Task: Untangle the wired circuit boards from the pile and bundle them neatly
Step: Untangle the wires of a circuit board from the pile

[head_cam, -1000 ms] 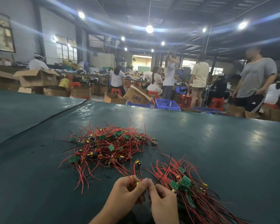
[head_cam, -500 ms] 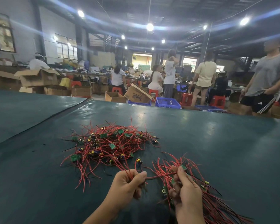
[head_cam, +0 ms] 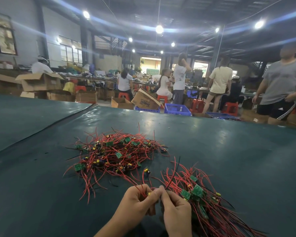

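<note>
— Where was the pile?
— The pile (head_cam: 116,154) of green boards lay mid-worktop (head_cam: 229,151), ahead of the hands. The bundle (head_cam: 200,202) lay just right of it, trailing to the near edge.
— And the hands?
— Close together, fingertips meeting. The left hand (head_cam: 137,204) curled round red wires (head_cam: 140,189) running up toward the pile; the right hand (head_cam: 176,212) pinched them at the same spot, beside the bundle.
— Beyond?
— Blue crates (head_cam: 177,109), boxes (head_cam: 39,82) and people (head_cam: 179,77) stood past the far edge.
</note>
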Demonstrator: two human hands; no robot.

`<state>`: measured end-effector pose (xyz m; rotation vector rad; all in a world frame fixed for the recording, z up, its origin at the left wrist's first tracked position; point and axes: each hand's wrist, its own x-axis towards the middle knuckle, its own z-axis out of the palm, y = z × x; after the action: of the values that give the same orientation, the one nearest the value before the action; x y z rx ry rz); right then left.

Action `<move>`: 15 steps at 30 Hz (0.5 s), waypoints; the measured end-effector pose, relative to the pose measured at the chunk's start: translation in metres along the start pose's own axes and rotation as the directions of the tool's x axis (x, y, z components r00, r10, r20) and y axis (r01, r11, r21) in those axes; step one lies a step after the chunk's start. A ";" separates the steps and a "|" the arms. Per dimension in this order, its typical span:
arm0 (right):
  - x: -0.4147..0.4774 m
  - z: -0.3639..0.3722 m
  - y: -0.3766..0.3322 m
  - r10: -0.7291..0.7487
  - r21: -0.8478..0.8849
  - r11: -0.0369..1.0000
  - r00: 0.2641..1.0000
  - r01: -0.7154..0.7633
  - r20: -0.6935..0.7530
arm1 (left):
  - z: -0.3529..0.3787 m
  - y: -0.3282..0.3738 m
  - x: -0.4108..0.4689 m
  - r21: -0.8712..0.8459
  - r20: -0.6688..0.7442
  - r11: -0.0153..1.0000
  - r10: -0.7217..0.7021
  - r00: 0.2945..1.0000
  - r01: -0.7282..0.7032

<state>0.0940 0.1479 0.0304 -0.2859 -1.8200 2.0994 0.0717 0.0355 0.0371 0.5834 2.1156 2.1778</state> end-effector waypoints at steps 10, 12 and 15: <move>0.026 -0.033 -0.010 0.136 0.275 0.959 0.967 -0.074 -0.214 | -0.004 0.014 0.002 -0.022 0.014 1.000 -0.013 1.000 0.014; 0.029 -0.038 -0.011 0.142 0.341 0.939 0.958 -0.051 -0.249 | -0.004 0.015 0.002 -0.038 0.010 0.999 -0.022 1.000 0.022; 0.028 -0.038 -0.011 0.073 0.326 0.945 0.949 0.033 -0.307 | -0.004 0.015 0.001 -0.076 -0.012 0.995 -0.061 0.998 0.060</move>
<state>0.0838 0.1949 0.0370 -0.5202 -1.2682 2.1785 0.0727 0.0308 0.0515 0.4926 2.0194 2.2244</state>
